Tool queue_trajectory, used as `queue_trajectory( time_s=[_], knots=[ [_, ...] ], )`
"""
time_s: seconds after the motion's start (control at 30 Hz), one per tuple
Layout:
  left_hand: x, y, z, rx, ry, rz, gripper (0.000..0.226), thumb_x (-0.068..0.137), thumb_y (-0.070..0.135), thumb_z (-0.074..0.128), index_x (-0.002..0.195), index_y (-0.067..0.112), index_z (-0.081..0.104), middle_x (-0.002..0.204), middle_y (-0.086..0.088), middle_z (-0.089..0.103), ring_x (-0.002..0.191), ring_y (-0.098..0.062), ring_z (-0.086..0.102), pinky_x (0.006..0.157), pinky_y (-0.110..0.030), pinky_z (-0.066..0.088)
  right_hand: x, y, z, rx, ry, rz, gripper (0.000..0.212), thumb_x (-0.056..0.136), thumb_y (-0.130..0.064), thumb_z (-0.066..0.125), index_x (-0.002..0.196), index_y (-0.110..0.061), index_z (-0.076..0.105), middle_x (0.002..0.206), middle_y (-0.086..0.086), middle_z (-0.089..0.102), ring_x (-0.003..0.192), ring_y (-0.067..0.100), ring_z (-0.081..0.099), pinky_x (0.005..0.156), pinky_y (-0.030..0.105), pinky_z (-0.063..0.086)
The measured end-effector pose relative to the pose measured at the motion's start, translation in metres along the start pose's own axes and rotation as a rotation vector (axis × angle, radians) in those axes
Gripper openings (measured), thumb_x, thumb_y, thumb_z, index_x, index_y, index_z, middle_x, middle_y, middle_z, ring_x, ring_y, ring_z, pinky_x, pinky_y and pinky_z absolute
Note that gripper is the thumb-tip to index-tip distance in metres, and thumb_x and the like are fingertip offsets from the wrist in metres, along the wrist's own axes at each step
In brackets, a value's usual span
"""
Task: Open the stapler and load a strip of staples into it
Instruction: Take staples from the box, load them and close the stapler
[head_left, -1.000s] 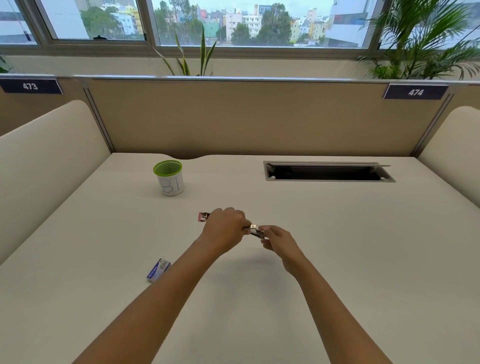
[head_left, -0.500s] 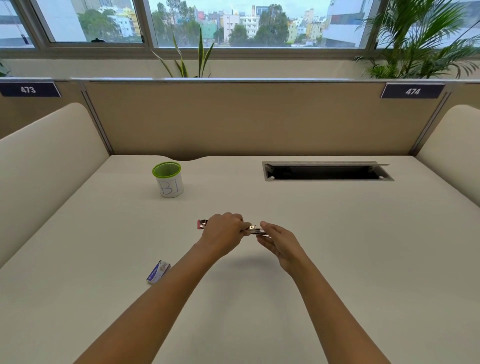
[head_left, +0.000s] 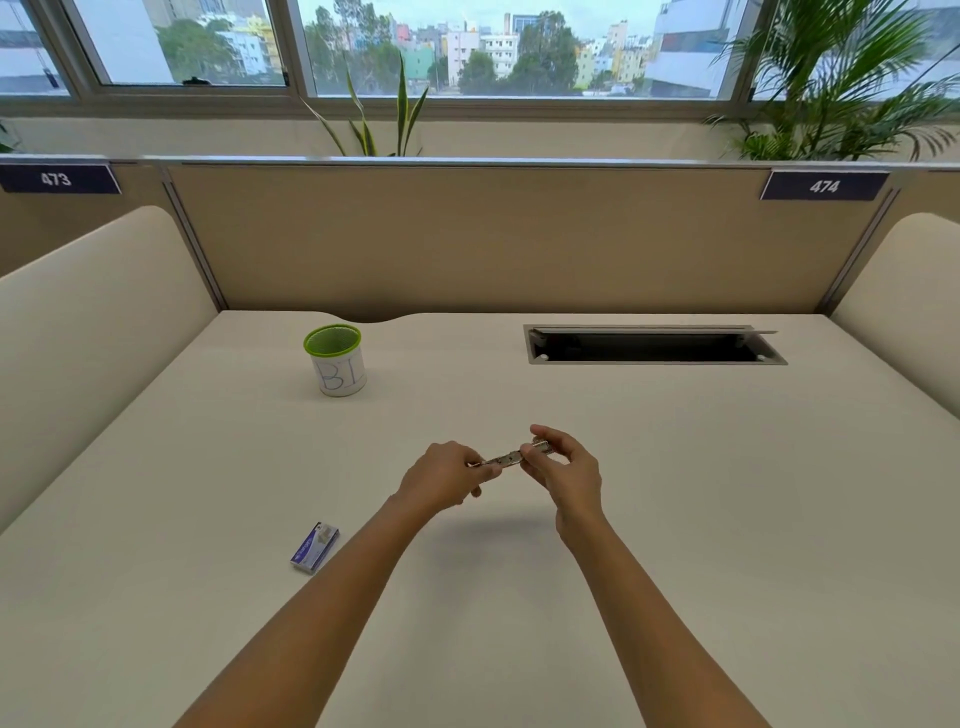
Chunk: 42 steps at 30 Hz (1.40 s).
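Observation:
A small stapler (head_left: 506, 459) hangs a little above the cream desk (head_left: 727, 493), held between both hands; only its metal middle section shows. My left hand (head_left: 441, 480) is closed around its left end and hides that part. My right hand (head_left: 566, 470) pinches the metal right end with its fingertips. A small blue-and-white staple box (head_left: 315, 547) lies flat on the desk to the left of my left forearm. No loose strip of staples is visible.
A white mesh pen cup with a green rim (head_left: 335, 359), marked "B1", stands at the back left. A rectangular cable slot (head_left: 654, 345) is cut into the desk at the back right. Padded dividers enclose the desk on both sides and behind.
Both hands have lifted the stapler slightly and tilted it so its right end sits higher. The pink end seen left of my left hand earlier is hidden. My right hand's fingers have moved onto the metal end.

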<state>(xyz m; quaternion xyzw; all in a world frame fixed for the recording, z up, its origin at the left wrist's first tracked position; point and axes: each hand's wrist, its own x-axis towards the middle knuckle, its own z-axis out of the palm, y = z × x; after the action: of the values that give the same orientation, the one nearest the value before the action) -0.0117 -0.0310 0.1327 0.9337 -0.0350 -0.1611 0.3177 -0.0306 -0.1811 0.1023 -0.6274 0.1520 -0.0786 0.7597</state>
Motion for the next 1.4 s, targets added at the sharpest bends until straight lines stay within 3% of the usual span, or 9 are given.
queue_trajectory(
  time_s=[0.17, 0.33, 0.5, 0.63, 0.8, 0.93, 1.2, 1.3, 1.4],
  knots=[
    [0.001, -0.005, -0.001, -0.564, -0.23, -0.231, 0.04, 0.093, 0.038, 0.046, 0.107, 0.003, 0.061, 0.093, -0.01, 0.072, 0.07, -0.02, 0.065, 0.066, -0.029, 0.05, -0.007, -0.006, -0.001, -0.091, -0.023, -0.117, 0.048, 0.079, -0.007, 0.07, 0.119, -0.03, 0.057, 0.104, -0.006, 0.063, 0.091, 0.01, 0.066, 0.078, 0.018, 0.052],
    [0.002, -0.004, 0.001, -1.222, -0.338, -0.425, 0.041, 0.094, 0.03, 0.048, 0.111, -0.008, 0.052, 0.077, -0.021, 0.073, 0.063, -0.022, 0.072, 0.051, -0.025, 0.059, -0.015, -0.012, 0.001, -0.161, -0.213, -0.211, 0.024, 0.077, -0.005, 0.072, 0.097, -0.019, 0.07, 0.094, 0.001, 0.073, 0.091, 0.009, 0.068, 0.073, 0.015, 0.051],
    [0.005, -0.002, 0.001, -1.315, -0.319, -0.42, 0.026, 0.087, 0.015, 0.06, 0.103, -0.006, 0.059, 0.094, -0.017, 0.069, 0.061, -0.021, 0.072, 0.044, -0.02, 0.055, -0.015, -0.014, -0.003, -0.227, -0.367, -0.239, 0.03, 0.085, -0.004, 0.061, 0.11, -0.02, 0.066, 0.111, -0.002, 0.07, 0.106, 0.004, 0.063, 0.081, 0.012, 0.05],
    [0.007, -0.003, 0.001, -1.442, -0.249, -0.449, 0.015, 0.088, 0.009, 0.057, 0.083, -0.005, 0.06, 0.062, -0.016, 0.071, 0.051, -0.022, 0.07, 0.045, -0.021, 0.056, -0.015, -0.013, -0.008, -0.284, -0.533, -0.261, 0.053, 0.085, 0.002, 0.058, 0.132, -0.021, 0.047, 0.13, -0.011, 0.056, 0.122, -0.002, 0.051, 0.097, 0.01, 0.041],
    [0.007, 0.001, 0.012, -1.538, -0.244, -0.446, 0.019, 0.09, 0.012, 0.054, 0.081, -0.004, 0.058, 0.061, -0.021, 0.07, 0.048, -0.02, 0.069, 0.042, -0.021, 0.055, -0.019, -0.007, 0.004, -0.387, -0.477, -0.399, 0.061, 0.077, -0.011, 0.074, 0.125, -0.032, 0.044, 0.128, -0.016, 0.054, 0.121, 0.0, 0.05, 0.104, 0.014, 0.038],
    [0.006, 0.002, 0.019, -1.442, -0.233, -0.408, 0.023, 0.088, 0.019, 0.058, 0.08, -0.003, 0.062, 0.065, -0.02, 0.071, 0.059, -0.023, 0.071, 0.053, -0.029, 0.06, -0.021, -0.007, 0.009, -0.326, -0.352, -0.44, 0.046, 0.08, -0.014, 0.071, 0.12, -0.029, 0.054, 0.119, -0.011, 0.062, 0.114, 0.003, 0.057, 0.102, 0.018, 0.042],
    [0.008, -0.003, 0.025, -1.095, -0.07, -0.302, 0.028, 0.091, 0.021, 0.055, 0.111, 0.003, 0.061, 0.103, -0.015, 0.068, 0.093, -0.025, 0.067, 0.081, -0.03, 0.055, -0.019, -0.004, 0.014, -0.292, -0.175, -0.465, 0.035, 0.082, -0.02, 0.069, 0.11, -0.036, 0.056, 0.104, -0.012, 0.066, 0.096, 0.001, 0.063, 0.082, 0.011, 0.05],
    [0.012, -0.007, 0.029, -0.86, 0.097, -0.201, 0.027, 0.093, 0.024, 0.05, 0.11, 0.006, 0.061, 0.098, -0.009, 0.069, 0.089, -0.02, 0.066, 0.078, -0.026, 0.053, -0.016, 0.0, 0.014, -0.334, -0.125, -0.472, 0.034, 0.083, -0.021, 0.068, 0.114, -0.029, 0.057, 0.105, -0.011, 0.064, 0.091, 0.0, 0.062, 0.078, 0.006, 0.048],
    [0.012, -0.018, 0.034, -0.454, 0.358, -0.05, 0.026, 0.096, 0.02, 0.043, 0.108, 0.008, 0.062, 0.1, -0.008, 0.068, 0.093, -0.021, 0.064, 0.077, -0.023, 0.046, -0.013, 0.004, 0.014, -0.38, -0.083, -0.483, 0.033, 0.083, -0.025, 0.068, 0.116, -0.025, 0.058, 0.104, -0.01, 0.061, 0.091, 0.004, 0.061, 0.078, 0.005, 0.047]
  ],
)
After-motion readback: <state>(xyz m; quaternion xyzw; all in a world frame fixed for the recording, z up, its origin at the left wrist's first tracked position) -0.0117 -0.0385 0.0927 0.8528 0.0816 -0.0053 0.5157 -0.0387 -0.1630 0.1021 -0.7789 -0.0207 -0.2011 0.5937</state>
